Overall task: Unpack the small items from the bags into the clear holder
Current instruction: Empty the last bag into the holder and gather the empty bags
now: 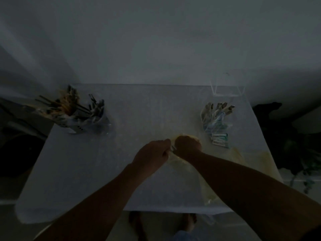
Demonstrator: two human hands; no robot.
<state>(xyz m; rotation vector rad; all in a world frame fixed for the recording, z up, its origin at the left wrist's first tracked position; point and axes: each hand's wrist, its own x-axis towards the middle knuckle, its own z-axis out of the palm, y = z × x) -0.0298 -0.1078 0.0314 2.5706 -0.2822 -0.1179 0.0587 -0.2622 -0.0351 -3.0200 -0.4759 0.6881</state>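
The scene is very dim. My left hand (pixel 152 153) and my right hand (pixel 188 144) meet at the middle of the white table (pixel 86 171), both closed on the top of a thin clear bag (pixel 180 164) with a yellowish tint. What is inside the bag is too dark to tell. A clear holder (pixel 215 119) stands at the right, with several small packets and teal-tipped items in its compartments. A few teal and white small items (pixel 220 140) lie just in front of it.
At the back left stands another clear holder (pixel 79 117) crowded with dark sticks and packets. An empty clear box (pixel 227 87) sits at the back right corner. A yellowish bag (pixel 251 160) lies flat at the right edge. My feet show below the table's front edge.
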